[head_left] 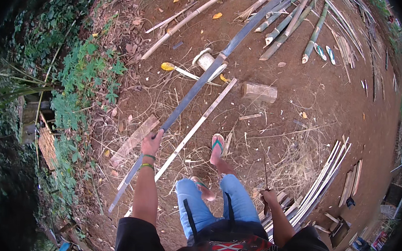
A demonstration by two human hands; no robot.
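Hands work apart: the left hand [151, 143] grips a long bamboo strip [200, 85] that stretches over the ground [308, 101], and the right hand [268, 196] is closed on a thin knife [266, 172]. He should hold the strip steady and keep the blade away from his legs.

Single head-worn fisheye view, steeply downward over dirt ground [308, 101].

Standing on bare dirt ground [307, 111], the person grips a long dark bamboo strip [200, 85] in the left hand [151, 144] and a thin knife [266, 172] in the right hand [268, 196], with a pale split slat [201, 121] lying just beside the strip and stacked slats [323, 179] at the right.
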